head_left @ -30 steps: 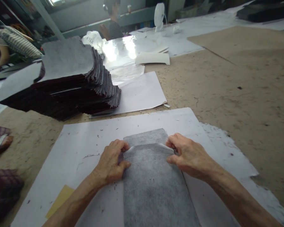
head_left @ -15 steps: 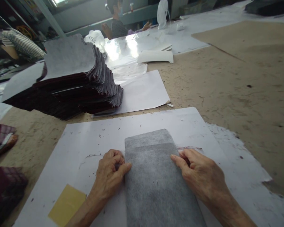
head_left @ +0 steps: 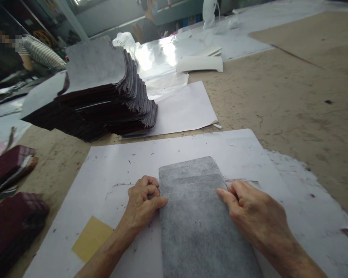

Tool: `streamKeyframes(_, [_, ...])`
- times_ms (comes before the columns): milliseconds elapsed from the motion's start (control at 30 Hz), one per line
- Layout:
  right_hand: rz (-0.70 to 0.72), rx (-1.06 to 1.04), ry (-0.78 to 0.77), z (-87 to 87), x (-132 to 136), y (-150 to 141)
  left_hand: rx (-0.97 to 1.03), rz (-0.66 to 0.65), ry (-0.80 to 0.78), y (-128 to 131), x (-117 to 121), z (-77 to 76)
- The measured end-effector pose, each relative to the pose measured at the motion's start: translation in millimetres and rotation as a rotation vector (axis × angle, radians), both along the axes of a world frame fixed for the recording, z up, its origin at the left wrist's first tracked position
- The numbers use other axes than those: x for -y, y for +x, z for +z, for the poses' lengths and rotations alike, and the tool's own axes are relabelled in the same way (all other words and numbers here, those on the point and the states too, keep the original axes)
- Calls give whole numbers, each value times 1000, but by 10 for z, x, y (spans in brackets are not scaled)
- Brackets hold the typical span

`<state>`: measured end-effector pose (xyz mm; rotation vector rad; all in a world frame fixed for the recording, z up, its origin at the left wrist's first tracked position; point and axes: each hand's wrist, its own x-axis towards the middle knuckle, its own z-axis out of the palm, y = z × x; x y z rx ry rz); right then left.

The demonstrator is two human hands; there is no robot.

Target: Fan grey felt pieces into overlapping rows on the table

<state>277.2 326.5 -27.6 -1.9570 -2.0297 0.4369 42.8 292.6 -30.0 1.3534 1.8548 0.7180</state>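
Note:
A grey felt-like fabric piece [head_left: 198,216] lies flat on a large white paper sheet [head_left: 116,170] in front of me. My left hand [head_left: 142,202] is curled at the piece's left edge, thumb pressing on the fabric. At the right edge my right hand [head_left: 252,216] has its fingers curled, the index finger touching the fabric. A second grey layer shows under the top end of the piece.
A tall stack of dark maroon and grey fabric pieces [head_left: 98,100] stands at the back left on white paper [head_left: 185,110]. Maroon bundles [head_left: 11,216] lie at the left edge. A yellow slip [head_left: 92,243] lies beside my left forearm. Other people work at the far left and back.
Both hands have slid back toward me along the fabric edges. The lifted top edge now lies flat. The view has shifted slightly.

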Motion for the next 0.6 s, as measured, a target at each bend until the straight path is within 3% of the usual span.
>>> streamKeyframes(600, [-49, -61, -119, 40, -23, -30, -45, -15, 24, -6, 4, -13])
